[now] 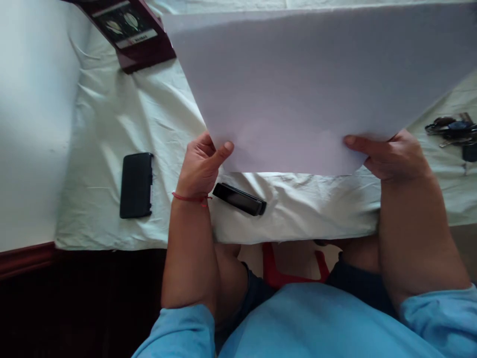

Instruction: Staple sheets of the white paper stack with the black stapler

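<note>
Blue sleeves nearest; beyond, left hand (201, 166) and right hand (389, 156) each pinching a near corner of a large white paper sheet (313, 89), thumbs on top. Best kept taut and level, with even grip both sides. Sheet raised above the cloth-covered counter (112, 114), over a black marker (239, 199); phone (136, 185) left, keys (452, 130) right.

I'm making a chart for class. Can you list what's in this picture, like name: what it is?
left hand: pinches the near left edge of the paper
right hand: grips the near right edge
paper: large blank white sheet, held up over the table
tablecloth: pale, wrinkled
phone: black, lying flat, left of the hands
small black device: under the paper's near edge
keys: far right
dark red box: top left
</note>
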`<state>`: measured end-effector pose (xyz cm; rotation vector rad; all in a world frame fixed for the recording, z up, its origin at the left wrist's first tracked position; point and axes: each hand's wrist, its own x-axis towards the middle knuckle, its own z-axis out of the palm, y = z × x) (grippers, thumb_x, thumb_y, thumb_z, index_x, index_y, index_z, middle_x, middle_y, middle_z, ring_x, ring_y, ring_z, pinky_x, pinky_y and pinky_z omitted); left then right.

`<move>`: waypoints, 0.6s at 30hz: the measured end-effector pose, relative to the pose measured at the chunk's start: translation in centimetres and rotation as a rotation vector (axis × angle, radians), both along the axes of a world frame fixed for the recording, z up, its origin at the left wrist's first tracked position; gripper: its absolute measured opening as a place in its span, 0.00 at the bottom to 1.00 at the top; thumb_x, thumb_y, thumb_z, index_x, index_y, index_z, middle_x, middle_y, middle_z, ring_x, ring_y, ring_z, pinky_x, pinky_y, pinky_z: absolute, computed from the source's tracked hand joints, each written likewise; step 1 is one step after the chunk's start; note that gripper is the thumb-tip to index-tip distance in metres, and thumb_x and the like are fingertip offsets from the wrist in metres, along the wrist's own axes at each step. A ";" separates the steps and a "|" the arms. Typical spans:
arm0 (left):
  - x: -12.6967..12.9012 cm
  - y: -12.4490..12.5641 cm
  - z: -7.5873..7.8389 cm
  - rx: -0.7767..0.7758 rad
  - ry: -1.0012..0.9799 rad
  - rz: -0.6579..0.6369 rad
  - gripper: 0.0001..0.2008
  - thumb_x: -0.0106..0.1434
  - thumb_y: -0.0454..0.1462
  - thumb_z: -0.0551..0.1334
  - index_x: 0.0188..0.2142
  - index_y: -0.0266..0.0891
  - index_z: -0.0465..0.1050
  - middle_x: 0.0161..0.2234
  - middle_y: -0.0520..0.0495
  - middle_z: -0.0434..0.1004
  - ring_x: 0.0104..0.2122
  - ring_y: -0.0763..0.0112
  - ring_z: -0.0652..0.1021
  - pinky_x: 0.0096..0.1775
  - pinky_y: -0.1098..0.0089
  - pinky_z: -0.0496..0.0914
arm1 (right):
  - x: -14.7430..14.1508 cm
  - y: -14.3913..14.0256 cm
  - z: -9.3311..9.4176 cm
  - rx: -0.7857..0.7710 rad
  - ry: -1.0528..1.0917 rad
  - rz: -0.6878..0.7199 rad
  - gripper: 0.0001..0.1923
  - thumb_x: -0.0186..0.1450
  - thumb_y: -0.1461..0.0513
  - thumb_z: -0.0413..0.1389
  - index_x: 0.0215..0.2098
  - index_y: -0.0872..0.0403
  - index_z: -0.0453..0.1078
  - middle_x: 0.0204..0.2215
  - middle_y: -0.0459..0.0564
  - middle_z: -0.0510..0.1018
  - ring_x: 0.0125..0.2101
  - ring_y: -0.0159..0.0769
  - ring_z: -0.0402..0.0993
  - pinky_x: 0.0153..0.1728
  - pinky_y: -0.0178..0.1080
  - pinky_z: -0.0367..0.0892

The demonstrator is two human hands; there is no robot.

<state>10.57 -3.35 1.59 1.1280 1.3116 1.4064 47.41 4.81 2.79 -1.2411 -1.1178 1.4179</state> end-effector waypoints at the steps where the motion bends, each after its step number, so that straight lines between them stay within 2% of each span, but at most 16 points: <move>1: 0.1 0.0 0.0 0.019 -0.014 0.015 0.29 0.58 0.61 0.84 0.46 0.45 0.88 0.50 0.41 0.92 0.63 0.46 0.87 0.66 0.51 0.82 | -0.1 -0.1 0.1 0.021 0.002 0.010 0.36 0.39 0.52 0.88 0.44 0.48 0.85 0.55 0.51 0.89 0.58 0.48 0.85 0.65 0.52 0.84; 6: 0.8 0.3 0.0 0.028 -0.031 0.071 0.31 0.58 0.66 0.82 0.45 0.46 0.87 0.49 0.41 0.91 0.68 0.43 0.84 0.67 0.49 0.82 | -0.4 -0.4 0.1 0.043 -0.054 0.101 0.33 0.45 0.47 0.86 0.44 0.47 0.86 0.51 0.49 0.89 0.53 0.45 0.86 0.62 0.52 0.85; 10: 0.8 0.5 0.0 0.049 -0.074 0.030 0.32 0.60 0.66 0.81 0.48 0.45 0.86 0.54 0.40 0.90 0.70 0.43 0.82 0.71 0.47 0.79 | -0.3 -0.5 0.2 0.060 -0.038 0.012 0.31 0.47 0.48 0.86 0.45 0.46 0.85 0.51 0.48 0.89 0.54 0.44 0.85 0.64 0.50 0.83; 16: 0.7 0.2 -0.3 -0.035 0.034 0.086 0.31 0.60 0.64 0.82 0.48 0.43 0.88 0.50 0.42 0.90 0.61 0.46 0.87 0.66 0.49 0.83 | -0.7 -0.7 0.6 0.000 -0.088 0.090 0.33 0.45 0.46 0.86 0.44 0.46 0.84 0.53 0.49 0.89 0.57 0.47 0.85 0.67 0.55 0.82; 18: 0.6 -0.1 -0.1 -0.010 0.058 0.090 0.29 0.61 0.64 0.81 0.45 0.43 0.88 0.48 0.42 0.90 0.60 0.47 0.87 0.67 0.49 0.82 | -0.7 -0.8 0.5 0.043 -0.093 0.053 0.34 0.44 0.46 0.86 0.43 0.47 0.83 0.52 0.50 0.89 0.60 0.49 0.84 0.69 0.55 0.80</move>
